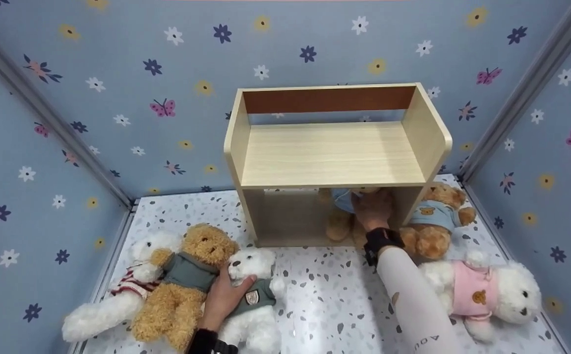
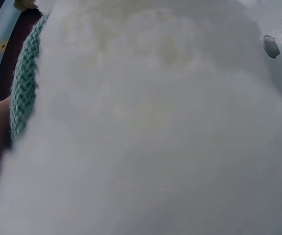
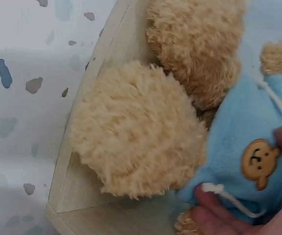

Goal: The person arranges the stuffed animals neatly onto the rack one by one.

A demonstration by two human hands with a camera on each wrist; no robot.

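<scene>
In the head view my left hand (image 1: 225, 299) grips a white teddy bear (image 1: 258, 263) in a green sweater, thumb across its chest; the fingers' far ends are hidden. White fur (image 2: 145, 122) fills most of the left wrist view. My right hand (image 1: 374, 207) reaches into the lower compartment of a small wooden shelf (image 1: 332, 155). There it holds a tan teddy bear (image 3: 141, 132) by its blue hoodie (image 3: 234, 147), thumb and fingers around the bear-face patch. That bear sits inside at the compartment's right side, its head mostly hidden under the middle board.
Left of the left hand lie a brown bear (image 1: 172, 314) in a green shirt and a white plush (image 1: 99, 314) in red stripes. Right of the shelf sits a brown bear (image 1: 435, 221) in light blue; nearer lies a white bear (image 1: 519, 295) in pink. Flowered walls (image 1: 118, 54) surround the speckled surface.
</scene>
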